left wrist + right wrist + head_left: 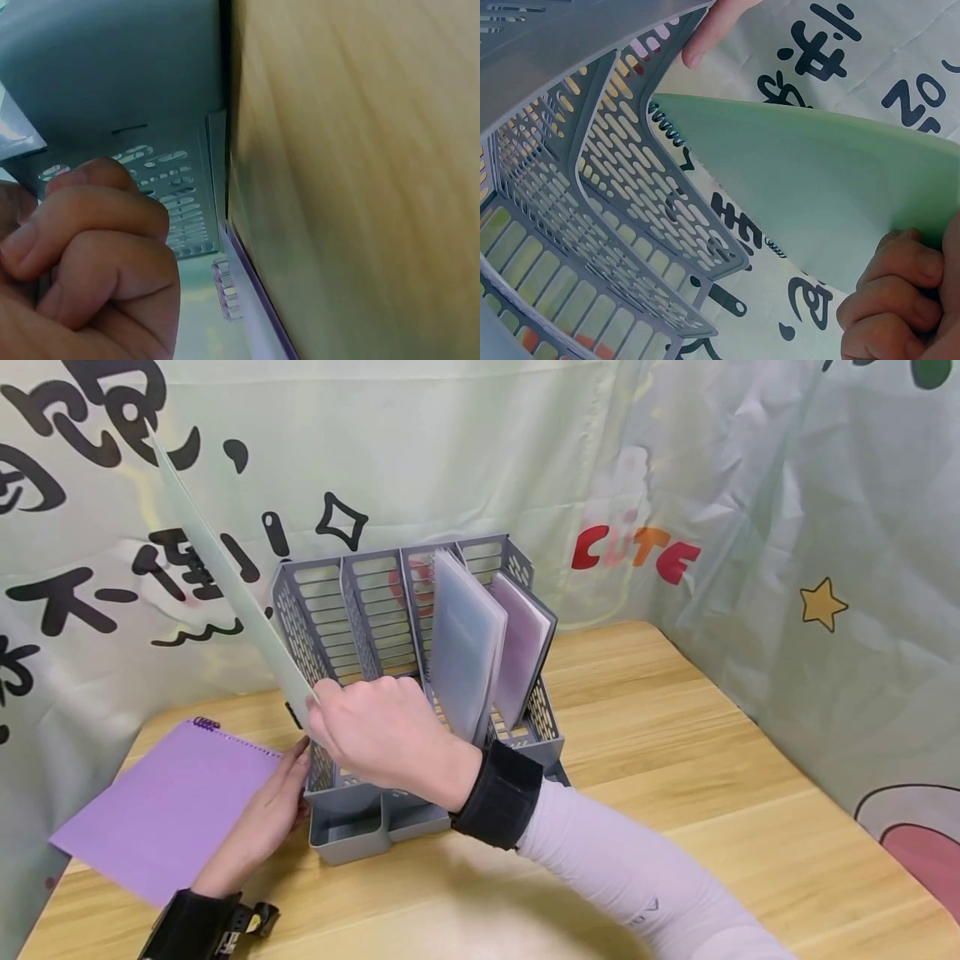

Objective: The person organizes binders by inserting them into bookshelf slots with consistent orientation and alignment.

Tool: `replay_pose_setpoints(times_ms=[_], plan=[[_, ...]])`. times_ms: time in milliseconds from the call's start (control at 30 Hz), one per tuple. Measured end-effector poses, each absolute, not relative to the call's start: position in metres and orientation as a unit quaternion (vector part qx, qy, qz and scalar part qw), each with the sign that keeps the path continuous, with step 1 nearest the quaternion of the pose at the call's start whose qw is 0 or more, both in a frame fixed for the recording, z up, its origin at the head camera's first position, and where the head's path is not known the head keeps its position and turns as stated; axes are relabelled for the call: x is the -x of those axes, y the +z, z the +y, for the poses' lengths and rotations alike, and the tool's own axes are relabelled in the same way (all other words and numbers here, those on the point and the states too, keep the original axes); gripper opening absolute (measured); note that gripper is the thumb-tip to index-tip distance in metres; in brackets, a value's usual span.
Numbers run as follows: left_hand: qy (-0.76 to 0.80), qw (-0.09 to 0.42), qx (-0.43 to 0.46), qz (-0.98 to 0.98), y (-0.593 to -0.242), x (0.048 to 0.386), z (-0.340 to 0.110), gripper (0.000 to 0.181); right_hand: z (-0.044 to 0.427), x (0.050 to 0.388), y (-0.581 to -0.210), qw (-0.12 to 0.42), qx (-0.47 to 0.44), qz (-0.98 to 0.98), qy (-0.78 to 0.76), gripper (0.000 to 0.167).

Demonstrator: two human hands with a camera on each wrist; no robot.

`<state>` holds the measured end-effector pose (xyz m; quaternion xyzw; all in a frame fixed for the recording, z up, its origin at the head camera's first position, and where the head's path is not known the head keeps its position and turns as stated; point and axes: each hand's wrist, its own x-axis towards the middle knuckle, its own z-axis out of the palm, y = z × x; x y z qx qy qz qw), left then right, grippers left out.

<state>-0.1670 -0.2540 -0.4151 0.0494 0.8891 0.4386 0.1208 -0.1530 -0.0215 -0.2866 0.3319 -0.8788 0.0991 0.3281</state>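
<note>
My right hand (393, 735) grips a pale green spiral notebook (810, 172) by its edge, holding it raised and tilted at the left of a grey desk organizer (360, 797). In the right wrist view its black coil lies near the organizer's perforated side wall. Low at the organizer's left side is my left hand (262, 818), touching the outer wall. The left wrist view shows several of its fingers curled; whether they grip the organizer is hidden. A purple spiral notebook (172, 810) lies flat beside that hand.
A clear-covered notebook (465, 643) and a mauve notebook (521, 647) lean in the organizer's right-hand slots. Small open trays (348, 839) line its front base. The wooden table (660, 768) meets a printed cloth backdrop (480, 452) behind and at the sides.
</note>
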Motion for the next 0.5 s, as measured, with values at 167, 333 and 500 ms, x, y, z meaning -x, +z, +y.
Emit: replay_pose_setpoints(times_ms=[167,333,500], plan=[[0.424,0.116,-0.051,0.897,-0.412,0.162,-0.250,0.072,-0.016,0.150,-0.285,0.323,-0.325,-0.883,0.103,0.036],[0.415,0.112,-0.060,0.901,-0.413,0.161,-0.249,0.071,-0.010,0.146,-0.283,0.327,-0.321,-0.881,0.112,0.037],[0.409,0.113,-0.066,0.903,-0.414,0.162,-0.249,0.069,-0.004,0.143,-0.283,0.333,-0.321,-0.879,0.120,0.037]])
